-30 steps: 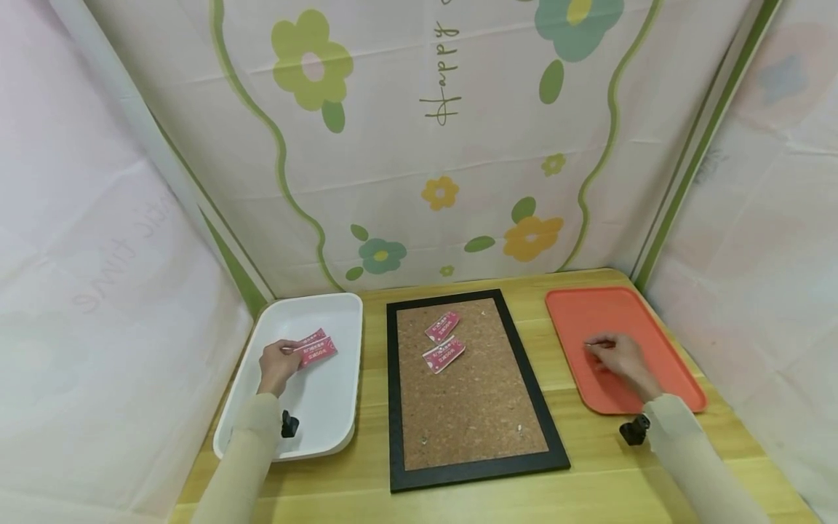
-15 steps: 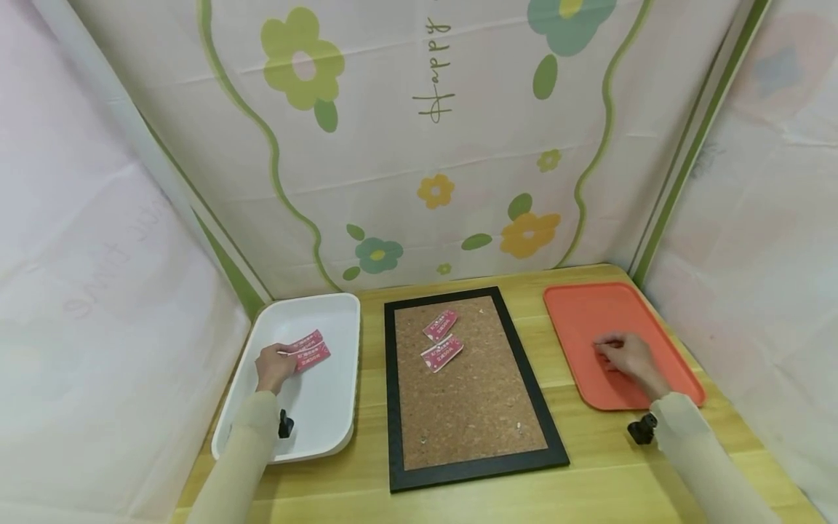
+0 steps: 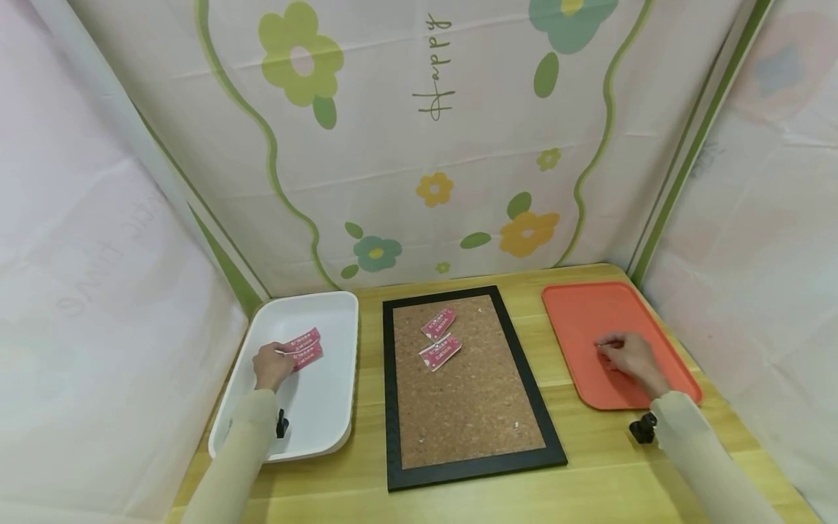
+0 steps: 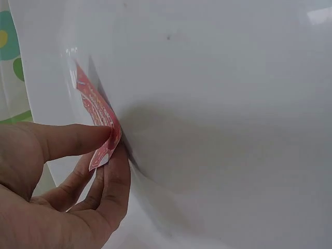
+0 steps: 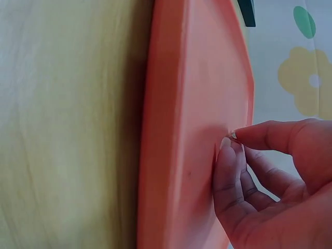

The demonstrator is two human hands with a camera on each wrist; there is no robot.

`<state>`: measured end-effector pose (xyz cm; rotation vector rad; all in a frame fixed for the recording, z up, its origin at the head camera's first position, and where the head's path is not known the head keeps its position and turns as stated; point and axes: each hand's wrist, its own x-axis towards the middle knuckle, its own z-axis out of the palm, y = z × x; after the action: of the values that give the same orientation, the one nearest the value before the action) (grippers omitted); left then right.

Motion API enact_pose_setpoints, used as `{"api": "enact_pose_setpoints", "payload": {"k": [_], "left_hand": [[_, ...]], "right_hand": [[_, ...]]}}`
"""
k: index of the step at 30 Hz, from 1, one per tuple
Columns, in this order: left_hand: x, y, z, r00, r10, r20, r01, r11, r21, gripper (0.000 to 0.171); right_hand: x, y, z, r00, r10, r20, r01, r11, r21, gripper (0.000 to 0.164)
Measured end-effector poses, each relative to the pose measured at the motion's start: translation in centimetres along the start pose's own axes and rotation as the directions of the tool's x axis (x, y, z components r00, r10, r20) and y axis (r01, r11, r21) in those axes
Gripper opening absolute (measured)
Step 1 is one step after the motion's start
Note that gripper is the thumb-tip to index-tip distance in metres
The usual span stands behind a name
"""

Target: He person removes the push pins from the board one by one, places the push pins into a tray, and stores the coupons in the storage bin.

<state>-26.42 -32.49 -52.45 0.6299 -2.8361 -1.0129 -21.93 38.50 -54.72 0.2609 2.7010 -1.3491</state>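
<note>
Pink cards (image 3: 308, 355), pinched by the left hand (image 3: 270, 364), now fan less, seemingly neater. The right hand (image 3: 631, 356) pinches a tiny piece (image 5: 233, 136) near the tabletop's (image 3: 589, 487) right edge.

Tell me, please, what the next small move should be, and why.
Probably lift the pink cards toward the corkboard, below the two similar cards there: the left hand pinches them over the white tray, and the right hand pinches a small shiny piece over the red tray.
</note>
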Motion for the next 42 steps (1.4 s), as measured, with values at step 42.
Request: {"api": "enact_pose_setpoints", "payload": {"k": [42], "left_hand": [[-2.6,4.4,-0.9,0.969,0.246,-0.006,-0.245,0.963,-0.113,0.038]], "right_hand": [[0.0,-6.0,0.8,0.988,-0.151,0.019,0.152,0.979,-0.134,0.036]]}}
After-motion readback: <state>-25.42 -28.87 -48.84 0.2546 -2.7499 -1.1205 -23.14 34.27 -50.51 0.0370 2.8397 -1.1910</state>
